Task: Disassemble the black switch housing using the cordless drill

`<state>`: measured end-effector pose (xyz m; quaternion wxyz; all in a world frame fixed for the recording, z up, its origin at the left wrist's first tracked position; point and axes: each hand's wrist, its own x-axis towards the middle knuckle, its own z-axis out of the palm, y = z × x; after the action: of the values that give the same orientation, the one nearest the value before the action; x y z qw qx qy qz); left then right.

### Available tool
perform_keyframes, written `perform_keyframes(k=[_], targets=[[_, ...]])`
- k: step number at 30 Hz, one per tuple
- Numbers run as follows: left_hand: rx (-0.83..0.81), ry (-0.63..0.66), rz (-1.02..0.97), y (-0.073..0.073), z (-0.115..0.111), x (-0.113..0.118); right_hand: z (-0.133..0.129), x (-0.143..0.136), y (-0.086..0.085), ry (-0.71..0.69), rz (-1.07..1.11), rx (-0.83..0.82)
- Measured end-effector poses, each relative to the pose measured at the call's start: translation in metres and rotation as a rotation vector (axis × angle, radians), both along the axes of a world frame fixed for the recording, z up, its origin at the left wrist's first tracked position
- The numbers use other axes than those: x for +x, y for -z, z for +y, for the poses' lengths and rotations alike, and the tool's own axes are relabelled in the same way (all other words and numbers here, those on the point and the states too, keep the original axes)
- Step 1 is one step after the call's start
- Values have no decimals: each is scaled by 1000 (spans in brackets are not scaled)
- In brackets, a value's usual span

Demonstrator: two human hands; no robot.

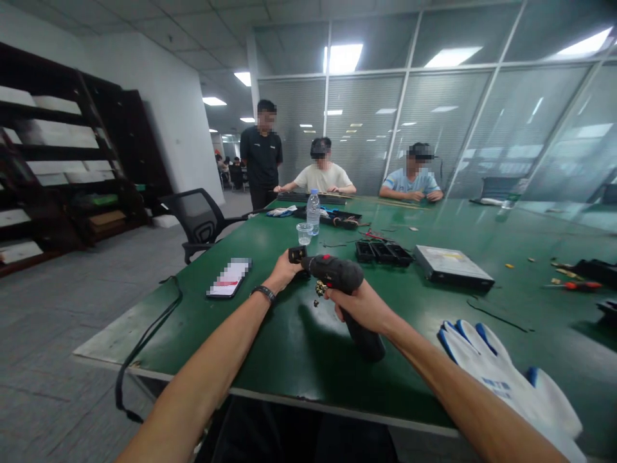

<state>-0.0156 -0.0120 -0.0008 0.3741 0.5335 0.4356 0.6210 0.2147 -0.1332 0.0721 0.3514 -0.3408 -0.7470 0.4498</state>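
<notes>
My right hand is wrapped round the grip of a black cordless drill, whose front end points left. Against the drill's tip is a small black part, gripped in my left hand; its far side is partly hidden. Small brass-coloured pieces show just below the drill, close to my right fingers. A phone lies on the green table to the left of my left wrist.
Beyond my hands stand a clear cup and a water bottle. Black trays, a silver-topped box and white gloves lie rightward. Three people are at the far side. A black strap hangs over the left edge.
</notes>
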Motion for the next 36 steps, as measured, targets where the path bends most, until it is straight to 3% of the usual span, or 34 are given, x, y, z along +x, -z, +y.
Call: perform_keyframes(k=[18,36], targets=[[0,33,-26,5,7,-2,-4,1,-3,-2,10,-41],[24,5,-7,-1,0,3,-3,-1,-2,1,-19,-5]])
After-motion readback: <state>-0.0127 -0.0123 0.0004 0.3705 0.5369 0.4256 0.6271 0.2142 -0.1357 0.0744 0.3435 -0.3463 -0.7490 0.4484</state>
